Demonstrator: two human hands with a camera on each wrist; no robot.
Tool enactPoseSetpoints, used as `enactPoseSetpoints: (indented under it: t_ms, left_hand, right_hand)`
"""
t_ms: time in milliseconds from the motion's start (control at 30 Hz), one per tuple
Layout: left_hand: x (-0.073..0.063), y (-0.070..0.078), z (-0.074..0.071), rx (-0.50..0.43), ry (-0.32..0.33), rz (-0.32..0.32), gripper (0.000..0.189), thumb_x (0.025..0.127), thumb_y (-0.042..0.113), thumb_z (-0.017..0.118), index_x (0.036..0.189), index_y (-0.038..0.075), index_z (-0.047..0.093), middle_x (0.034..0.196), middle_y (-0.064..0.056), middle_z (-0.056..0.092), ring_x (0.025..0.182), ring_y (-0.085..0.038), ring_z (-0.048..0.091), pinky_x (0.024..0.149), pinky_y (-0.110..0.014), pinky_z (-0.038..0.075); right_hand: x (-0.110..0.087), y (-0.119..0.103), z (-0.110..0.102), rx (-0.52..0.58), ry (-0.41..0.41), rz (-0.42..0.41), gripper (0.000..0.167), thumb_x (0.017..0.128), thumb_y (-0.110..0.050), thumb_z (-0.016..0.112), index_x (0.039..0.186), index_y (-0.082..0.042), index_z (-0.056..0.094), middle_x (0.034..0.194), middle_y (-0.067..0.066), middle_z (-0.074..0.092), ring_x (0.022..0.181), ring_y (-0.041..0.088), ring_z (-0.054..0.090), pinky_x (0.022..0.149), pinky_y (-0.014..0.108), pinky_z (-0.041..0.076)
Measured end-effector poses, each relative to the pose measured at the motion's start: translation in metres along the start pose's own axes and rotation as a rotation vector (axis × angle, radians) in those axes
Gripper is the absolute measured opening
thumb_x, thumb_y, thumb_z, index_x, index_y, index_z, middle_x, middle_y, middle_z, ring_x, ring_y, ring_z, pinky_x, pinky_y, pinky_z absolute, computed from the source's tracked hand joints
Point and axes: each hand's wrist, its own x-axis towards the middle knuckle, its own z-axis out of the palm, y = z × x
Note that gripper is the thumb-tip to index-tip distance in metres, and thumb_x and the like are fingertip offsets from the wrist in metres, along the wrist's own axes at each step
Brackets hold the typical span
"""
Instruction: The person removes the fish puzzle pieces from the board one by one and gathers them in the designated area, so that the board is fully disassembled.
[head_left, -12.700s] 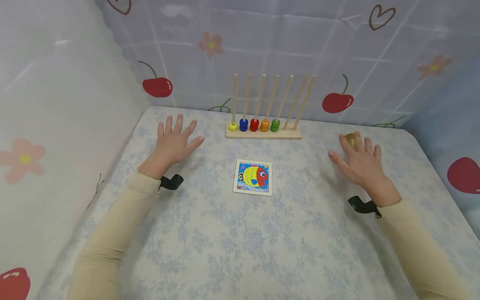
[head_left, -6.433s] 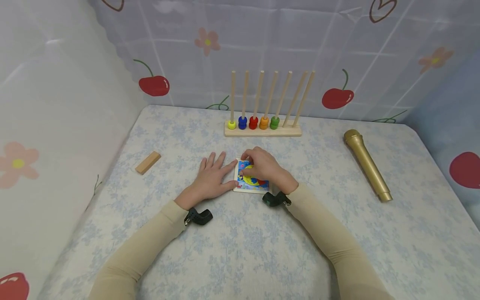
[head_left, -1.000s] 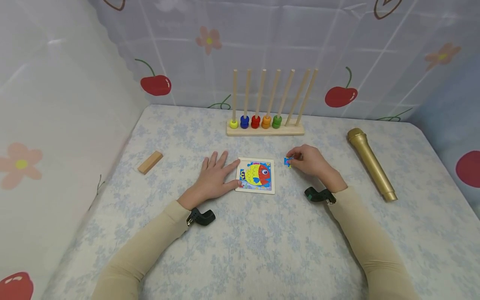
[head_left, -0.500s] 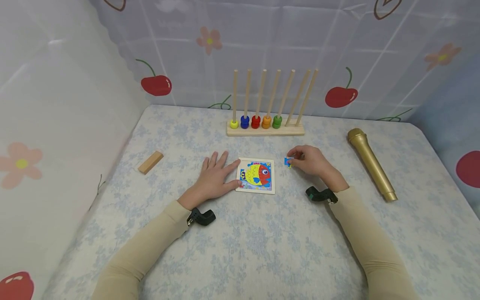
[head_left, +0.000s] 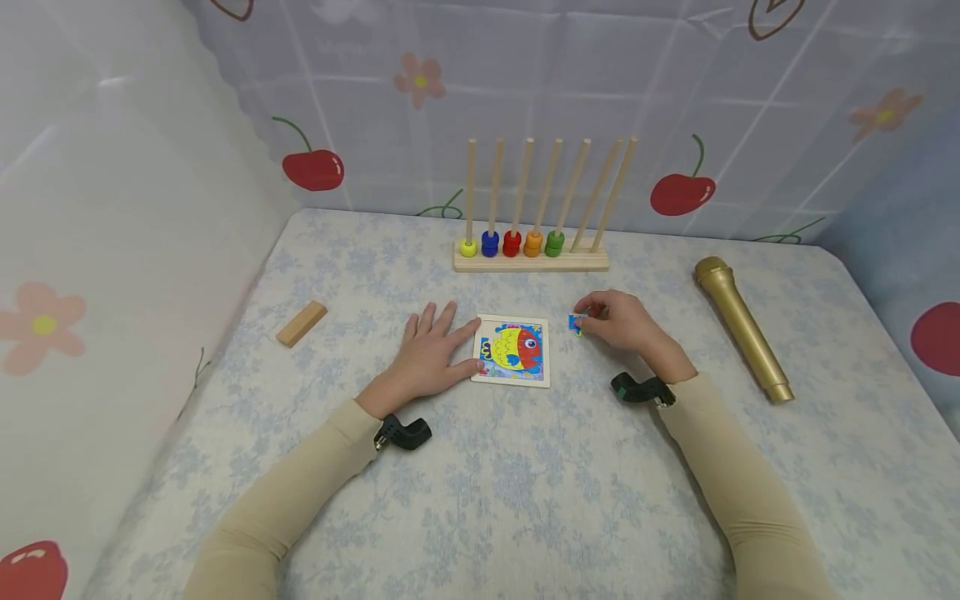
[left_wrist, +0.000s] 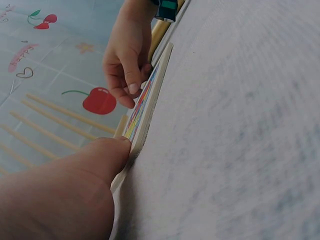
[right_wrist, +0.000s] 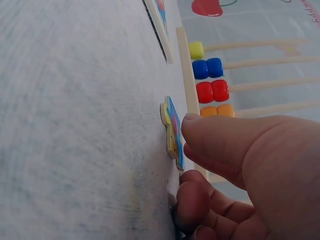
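We take the left hand (head_left: 426, 362), spread with thumb and forefinger on the fish puzzle (head_left: 516, 350) between both hands, to be steadying it while the right hand (head_left: 618, 321) pinches a puzzle piece (right_wrist: 173, 132), perhaps slightly lifted.

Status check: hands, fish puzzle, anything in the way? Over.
Left hand touching left edge of fish puzzle. Right hand pinching loose piece, right of puzzle. Gap at puzzle's upper left. Nothing seen between piece and puzzle.

Pegged bead rack (head_left: 531, 262), gold microphone (head_left: 742, 329), apparently wooden block (head_left: 302, 324), cherry-print backdrop (head_left: 570, 75)
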Motion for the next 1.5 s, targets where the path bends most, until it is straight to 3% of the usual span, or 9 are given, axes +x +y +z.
enactPoseSetpoints:
  t_ms: [400, 700, 1100, 1500]
  left_hand:
    - [0.001, 0.002, -0.002, 0.016, -0.008, -0.01, 0.073, 0.097, 0.054, 0.057, 0.161, 0.024, 0.035, 0.172, -0.019, 0.012, 0.158, -0.049, 0.001, 0.123, -0.069, 0.004]
    - [0.001, 0.001, -0.001, 0.013, -0.006, -0.008, 0.073, 0.097, 0.054, 0.057, 0.16, 0.024, 0.036, 0.172, -0.019, 0.013, 0.158, -0.049, 0.001, 0.123, -0.069, 0.004]
    - [0.001, 0.001, -0.001, 0.02, -0.011, -0.006, 0.073, 0.098, 0.055, 0.057, 0.161, 0.025, 0.036, 0.172, -0.02, 0.013, 0.157, -0.05, 0.002, 0.123, -0.07, 0.005]
    - [0.0, 0.001, -0.002, 0.028, -0.009, -0.003, 0.073, 0.098, 0.056, 0.056, 0.16, 0.025, 0.036, 0.171, -0.02, 0.013, 0.157, -0.05, 0.002, 0.123, -0.07, 0.005]
  right_hand:
    - [0.003, 0.002, -0.009, 0.01, -0.039, 0.0, 0.03, 0.098, -0.019, 0.065, 0.124, -0.003, 0.066, 0.106, 0.019, 0.066, 0.089, 0.028, 0.059, 0.073, 0.031, 0.047]
    - [0.009, -0.032, -0.004, 0.016, -0.053, -0.065, 0.029, 0.098, -0.016, 0.066, 0.124, -0.003, 0.066, 0.103, 0.018, 0.067, 0.075, 0.024, 0.057, 0.063, 0.028, 0.048]
    - [0.025, -0.08, 0.022, 0.017, -0.134, -0.156, 0.031, 0.097, -0.017, 0.068, 0.125, -0.004, 0.067, 0.108, 0.016, 0.07, 0.086, 0.026, 0.06, 0.076, 0.033, 0.054]
    - [0.024, -0.088, 0.032, 0.006, -0.181, -0.153, 0.031, 0.098, -0.018, 0.067, 0.126, -0.006, 0.066, 0.11, 0.015, 0.071, 0.089, 0.025, 0.062, 0.081, 0.034, 0.056]
